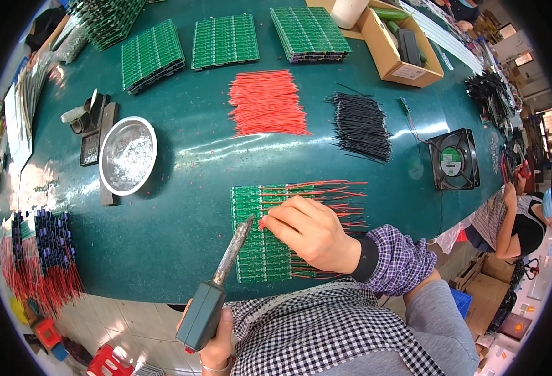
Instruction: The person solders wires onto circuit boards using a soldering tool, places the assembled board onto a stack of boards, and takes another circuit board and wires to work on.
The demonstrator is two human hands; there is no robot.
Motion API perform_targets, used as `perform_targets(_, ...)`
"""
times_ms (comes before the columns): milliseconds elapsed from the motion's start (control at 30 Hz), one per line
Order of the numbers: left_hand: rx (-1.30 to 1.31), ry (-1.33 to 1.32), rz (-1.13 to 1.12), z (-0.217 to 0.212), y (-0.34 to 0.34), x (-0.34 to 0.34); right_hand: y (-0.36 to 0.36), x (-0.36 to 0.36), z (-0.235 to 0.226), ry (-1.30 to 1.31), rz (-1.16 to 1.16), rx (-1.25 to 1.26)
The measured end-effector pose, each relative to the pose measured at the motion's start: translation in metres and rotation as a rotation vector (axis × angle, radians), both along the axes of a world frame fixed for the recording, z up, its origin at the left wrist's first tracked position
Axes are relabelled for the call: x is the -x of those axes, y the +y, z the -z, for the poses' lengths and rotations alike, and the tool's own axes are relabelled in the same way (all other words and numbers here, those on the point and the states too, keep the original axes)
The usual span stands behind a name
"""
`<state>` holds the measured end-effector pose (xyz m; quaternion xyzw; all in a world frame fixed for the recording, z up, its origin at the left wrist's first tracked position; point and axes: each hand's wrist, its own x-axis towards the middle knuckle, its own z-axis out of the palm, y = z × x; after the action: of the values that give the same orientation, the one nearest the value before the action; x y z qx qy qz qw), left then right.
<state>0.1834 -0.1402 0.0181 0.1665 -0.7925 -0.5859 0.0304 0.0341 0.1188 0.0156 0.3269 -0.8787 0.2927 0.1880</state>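
Observation:
In my left hand (216,338) is a soldering iron (206,313) with a grey-green handle, its fingers closed round it. The iron's metal tip reaches up to a panel of green circuit boards (247,250) lying in front of me. My right hand (310,229), in a purple checked sleeve, is over the panel with thumb and fingers pinched on red wires, whose red ends show at the fingertips beside the iron's tip. More red wires (345,207) stick out to the right from the panel, partly hidden under this hand.
Beyond the panel lie piles of red wires (268,103) and black wires (361,125). Stacks of green boards (226,41) line the back. A metal bowl (151,164) stands left, wired boards (55,241) far left. A fan (454,160) and cardboard box (382,56) are right; another person (507,219) sits beyond.

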Motion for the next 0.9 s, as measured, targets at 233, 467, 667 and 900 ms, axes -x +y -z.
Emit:
perform_targets(233, 0.078, 0.112, 0.116, -0.003, 0.001, 0.001, 0.000, -0.002, -0.006, 0.051, -0.002, 0.000)
perform_targets(467, 0.036, 0.028, 0.067, -0.008, 0.005, 0.001, 0.001, -0.011, -0.006, 0.016, 0.010, 0.011)
perform_targets(667, 0.067, 0.090, -0.014, -0.011, 0.017, 0.012, 0.001, -0.013, -0.005, -0.032, 0.007, -0.004)
perform_targets(900, 0.102, 0.101, 0.043, -0.007, 0.015, 0.011, 0.001, -0.012, -0.003, -0.021, 0.005, -0.015)
